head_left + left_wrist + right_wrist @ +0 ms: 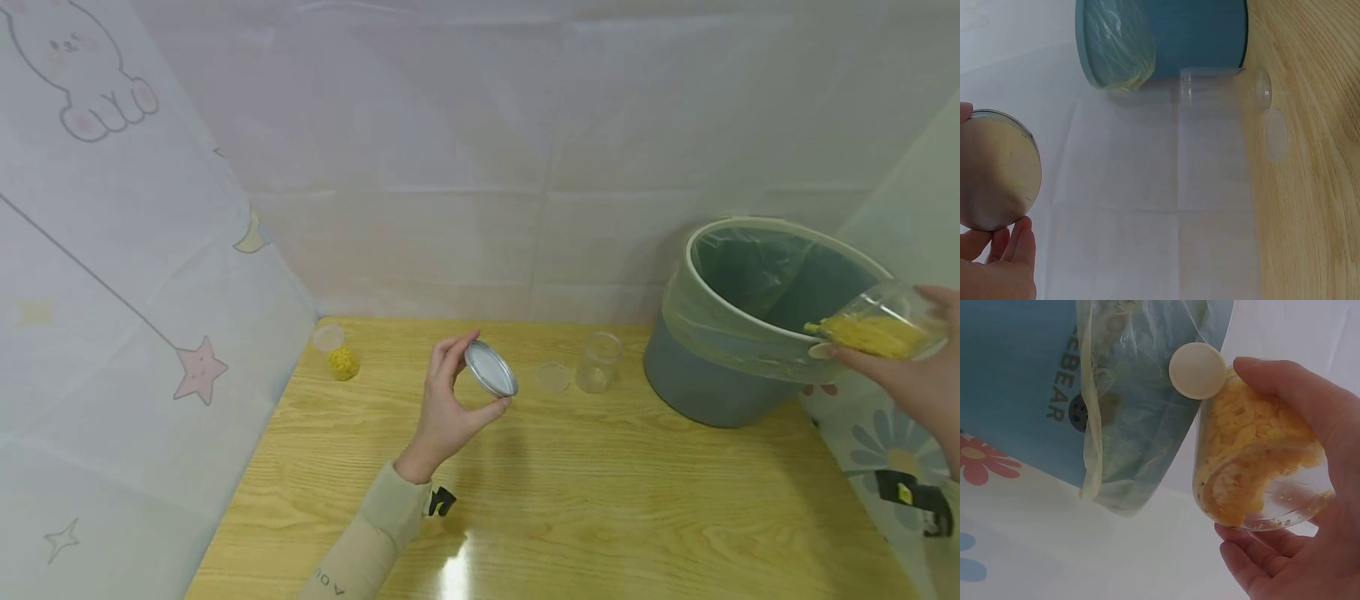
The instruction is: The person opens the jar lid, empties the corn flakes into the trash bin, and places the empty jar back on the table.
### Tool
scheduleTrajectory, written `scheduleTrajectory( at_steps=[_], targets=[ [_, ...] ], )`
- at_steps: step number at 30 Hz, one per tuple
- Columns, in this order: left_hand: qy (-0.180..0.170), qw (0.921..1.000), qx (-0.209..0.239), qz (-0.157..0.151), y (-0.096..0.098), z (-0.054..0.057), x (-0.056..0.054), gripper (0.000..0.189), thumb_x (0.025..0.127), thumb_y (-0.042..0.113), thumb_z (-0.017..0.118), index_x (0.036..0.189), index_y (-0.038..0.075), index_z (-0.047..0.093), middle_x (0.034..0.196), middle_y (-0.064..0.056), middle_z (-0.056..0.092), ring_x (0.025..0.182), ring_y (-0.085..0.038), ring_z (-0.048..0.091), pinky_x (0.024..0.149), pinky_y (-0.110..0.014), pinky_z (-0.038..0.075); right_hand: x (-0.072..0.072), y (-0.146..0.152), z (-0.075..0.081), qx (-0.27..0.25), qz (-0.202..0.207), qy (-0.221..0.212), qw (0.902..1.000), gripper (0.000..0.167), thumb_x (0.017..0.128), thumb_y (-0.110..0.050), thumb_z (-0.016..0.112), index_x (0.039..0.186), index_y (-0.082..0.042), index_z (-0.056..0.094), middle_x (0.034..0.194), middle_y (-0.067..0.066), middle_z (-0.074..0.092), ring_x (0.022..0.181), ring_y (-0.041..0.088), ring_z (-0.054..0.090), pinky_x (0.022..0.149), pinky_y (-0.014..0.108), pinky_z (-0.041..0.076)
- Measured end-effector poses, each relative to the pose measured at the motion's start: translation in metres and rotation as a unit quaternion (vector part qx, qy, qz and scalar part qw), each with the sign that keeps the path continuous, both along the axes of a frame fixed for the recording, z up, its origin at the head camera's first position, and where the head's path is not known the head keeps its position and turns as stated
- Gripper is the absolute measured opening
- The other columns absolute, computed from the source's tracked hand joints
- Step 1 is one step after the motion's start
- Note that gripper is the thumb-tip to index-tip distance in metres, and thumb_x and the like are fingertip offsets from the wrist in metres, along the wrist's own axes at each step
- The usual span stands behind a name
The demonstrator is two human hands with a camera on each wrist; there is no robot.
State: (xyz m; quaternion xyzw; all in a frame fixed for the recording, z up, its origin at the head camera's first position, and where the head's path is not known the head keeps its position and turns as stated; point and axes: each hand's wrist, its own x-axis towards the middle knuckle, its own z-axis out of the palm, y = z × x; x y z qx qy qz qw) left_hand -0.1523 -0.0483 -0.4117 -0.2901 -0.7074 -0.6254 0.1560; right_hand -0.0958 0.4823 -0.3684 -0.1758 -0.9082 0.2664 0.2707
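Note:
My left hand (447,404) pinches a round silver metal lid (491,369) by its edge, raised above the wooden table. The lid's flat face (997,175) shows in the left wrist view. At the far right, my right hand (918,379) grips a clear jar (903,302) tilted on its side, its mouth toward the bin. Yellow flakes (1250,428) fill part of the jar, and in the head view some gather at its mouth by the rim of the blue-grey bin (701,387). A clear plastic liner (690,312) is folded over that rim.
A clear empty jar (598,364) stands at the back of the table, with a clear round lid (553,377) beside it. At the back left sits a small container of yellow bits (343,363) with a clear lid (328,337) touching or close by. Printed cloth walls surround the table.

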Motion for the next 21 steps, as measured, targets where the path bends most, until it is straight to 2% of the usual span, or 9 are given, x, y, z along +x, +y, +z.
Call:
scheduleTrajectory(
  at_steps=[2, 5, 7, 10, 12, 14, 18, 20, 21],
  targets=[
    [0.002, 1.0000, -0.001, 0.001, 0.000, 0.000, 0.000, 0.084, 0.069, -0.009, 0.085, 0.144, -0.008, 0.046, 0.127, -0.029, 0.043, 0.119, -0.039, 0.051, 0.107, -0.051, 0.041, -0.007, 0.020, -0.014, 0.009, -0.002, -0.001, 1.0000, 0.096, 0.088, -0.030, 0.082, 0.163, -0.025, 0.023, 0.164, 0.020, 0.019, 0.148, 0.046, 0.016, 0.115, 0.068, 0.008],
    [0.004, 1.0000, -0.005, 0.001, 0.000, -0.001, 0.000, 0.084, 0.069, -0.009, 0.085, 0.144, -0.008, 0.046, 0.128, -0.028, 0.043, 0.119, -0.039, 0.052, 0.107, -0.049, 0.042, -0.032, 0.098, -0.068, 0.028, -0.004, 0.005, 0.9996, 0.111, 0.077, -0.040, 0.090, 0.161, -0.044, 0.018, 0.167, 0.007, 0.016, 0.151, 0.039, 0.012, 0.115, 0.069, 0.004],
    [0.005, 1.0000, -0.006, 0.000, 0.000, -0.002, 0.000, 0.085, 0.070, -0.009, 0.085, 0.144, -0.008, 0.045, 0.128, -0.029, 0.043, 0.119, -0.040, 0.052, 0.107, -0.048, 0.042, -0.045, 0.138, -0.094, 0.035, -0.007, 0.004, 0.9994, 0.119, 0.070, -0.043, 0.094, 0.159, -0.049, 0.016, 0.168, 0.003, 0.014, 0.152, 0.037, 0.010, 0.114, 0.071, 0.002],
    [0.005, 1.0000, -0.006, 0.000, 0.000, -0.002, 0.000, 0.085, 0.070, -0.009, 0.085, 0.144, -0.008, 0.045, 0.128, -0.029, 0.043, 0.119, -0.040, 0.052, 0.107, -0.049, 0.042, -0.051, 0.156, -0.106, 0.037, -0.007, 0.005, 0.9993, 0.122, 0.067, -0.043, 0.096, 0.159, -0.050, 0.016, 0.168, 0.000, 0.014, 0.152, 0.036, 0.009, 0.113, 0.071, 0.001],
    [0.005, 1.0000, -0.004, 0.000, 0.000, -0.002, 0.000, 0.085, 0.069, -0.009, 0.085, 0.144, -0.009, 0.046, 0.128, -0.030, 0.043, 0.119, -0.040, 0.052, 0.107, -0.050, 0.042, -0.045, 0.137, -0.093, 0.035, -0.007, 0.006, 0.9994, 0.119, 0.070, -0.041, 0.095, 0.159, -0.049, 0.016, 0.168, 0.001, 0.014, 0.152, 0.035, 0.009, 0.114, 0.070, 0.002],
    [0.004, 1.0000, -0.003, 0.000, 0.000, -0.002, 0.000, 0.085, 0.069, -0.010, 0.085, 0.144, -0.009, 0.045, 0.128, -0.030, 0.043, 0.119, -0.041, 0.052, 0.106, -0.053, 0.042, -0.032, 0.096, -0.064, 0.027, -0.005, 0.002, 0.9996, 0.111, 0.077, -0.038, 0.091, 0.160, -0.045, 0.019, 0.168, 0.004, 0.014, 0.152, 0.036, 0.010, 0.115, 0.069, 0.004],
    [0.003, 1.0000, -0.002, -0.002, 0.000, -0.003, 0.000, 0.085, 0.069, -0.010, 0.085, 0.144, -0.010, 0.045, 0.128, -0.030, 0.042, 0.118, -0.042, 0.052, 0.105, -0.057, 0.041, 0.000, -0.005, 0.009, 0.020, 0.009, -0.014, 0.9997, 0.095, 0.089, -0.044, 0.078, 0.162, -0.015, 0.024, 0.164, 0.022, 0.016, 0.149, 0.047, 0.011, 0.114, 0.070, 0.006],
    [0.004, 1.0000, -0.002, -0.001, 0.001, -0.002, 0.000, 0.085, 0.069, -0.010, 0.085, 0.144, -0.010, 0.045, 0.127, -0.030, 0.043, 0.118, -0.043, 0.052, 0.104, -0.058, 0.041, 0.011, -0.039, 0.034, 0.023, 0.020, -0.024, 0.9992, 0.096, 0.092, -0.050, 0.071, 0.159, -0.001, 0.022, 0.160, 0.031, 0.016, 0.146, 0.054, 0.012, 0.114, 0.071, 0.006],
    [0.004, 1.0000, -0.002, -0.001, 0.001, -0.002, 0.000, 0.085, 0.069, -0.010, 0.085, 0.144, -0.010, 0.045, 0.127, -0.030, 0.043, 0.118, -0.043, 0.052, 0.104, -0.059, 0.041, 0.013, -0.045, 0.038, 0.027, 0.023, -0.023, 0.9991, 0.098, 0.093, -0.054, 0.068, 0.158, 0.001, 0.022, 0.160, 0.033, 0.017, 0.145, 0.054, 0.013, 0.114, 0.071, 0.007]
  ],
)
